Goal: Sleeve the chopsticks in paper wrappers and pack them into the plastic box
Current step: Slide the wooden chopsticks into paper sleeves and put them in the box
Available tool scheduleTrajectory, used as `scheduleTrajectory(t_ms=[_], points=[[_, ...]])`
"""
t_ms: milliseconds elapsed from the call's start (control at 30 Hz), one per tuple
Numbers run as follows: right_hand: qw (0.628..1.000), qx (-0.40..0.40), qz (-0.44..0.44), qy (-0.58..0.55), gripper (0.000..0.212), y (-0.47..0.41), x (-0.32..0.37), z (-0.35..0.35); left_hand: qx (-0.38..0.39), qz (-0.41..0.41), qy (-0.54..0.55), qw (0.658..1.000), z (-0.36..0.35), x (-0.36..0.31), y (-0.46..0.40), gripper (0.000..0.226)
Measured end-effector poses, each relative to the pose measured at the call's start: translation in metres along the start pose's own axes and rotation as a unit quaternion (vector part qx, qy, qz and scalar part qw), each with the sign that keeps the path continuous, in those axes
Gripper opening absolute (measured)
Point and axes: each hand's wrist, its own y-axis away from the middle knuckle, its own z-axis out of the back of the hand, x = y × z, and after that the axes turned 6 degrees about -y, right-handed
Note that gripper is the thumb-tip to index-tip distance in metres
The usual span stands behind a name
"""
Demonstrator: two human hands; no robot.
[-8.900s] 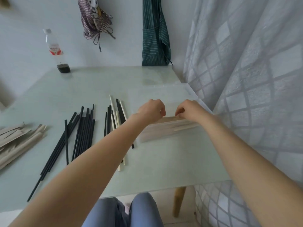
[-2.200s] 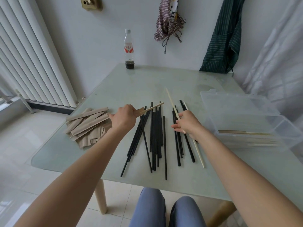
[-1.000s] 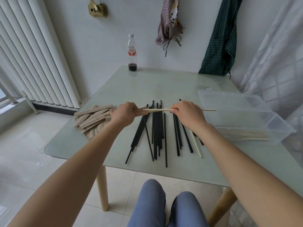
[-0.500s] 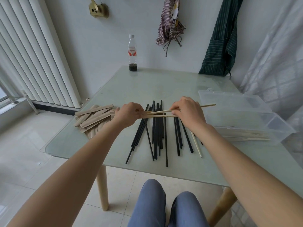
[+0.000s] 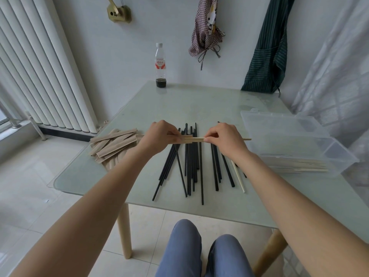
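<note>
A pale wooden chopstick pair (image 5: 196, 139) is held level above the black chopsticks (image 5: 189, 162) on the table (image 5: 199, 100), its tip entering a paper wrapper (image 5: 184, 139). The left hand (image 5: 159, 136) pinches the wrapper; the right hand (image 5: 225, 140) pinches the sticks. Sleeving is under way. Next, the pair likely needs a straight push in, then packing into the plastic box (image 5: 289, 136) at the right.
</note>
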Motion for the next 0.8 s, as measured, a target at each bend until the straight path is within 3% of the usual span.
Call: scheduleTrajectory(t_ms=[800], points=[[0.999, -0.040, -0.002, -0.033, 0.014, -0.002, -0.009, 0.016, -0.004, -0.019, 0.006, 1.000, 0.007, -0.022, -0.002, 0.015]])
